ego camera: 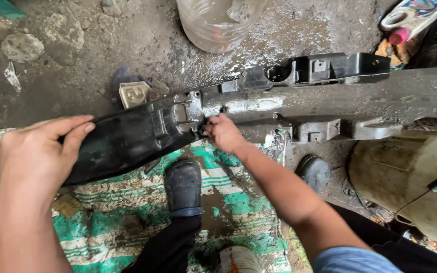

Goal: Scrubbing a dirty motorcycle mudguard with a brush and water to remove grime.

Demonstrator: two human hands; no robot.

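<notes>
- Our left hand (36, 156) wraps its fingers (74, 134) over the glossy left end of a long black plastic car panel (289, 101), gripping it.
- Our right hand (223, 132) presses against the panel's middle, fingers curled closed around a small part there that we cannot make out.
- The panel stretches across the scene above a muddy floor (77, 76), its right end running out of view over a dented metal drum (405, 172).
- Below the panel lies a green-and-white striped mat (127, 222), where one black shoe (183, 187) stands; a second shoe (314, 172) sits right of the mat.
- Beyond the panel, a clear plastic jug (213, 23) rests on wet ground, and a small tan block (134, 93) lies just behind the panel's left part.
</notes>
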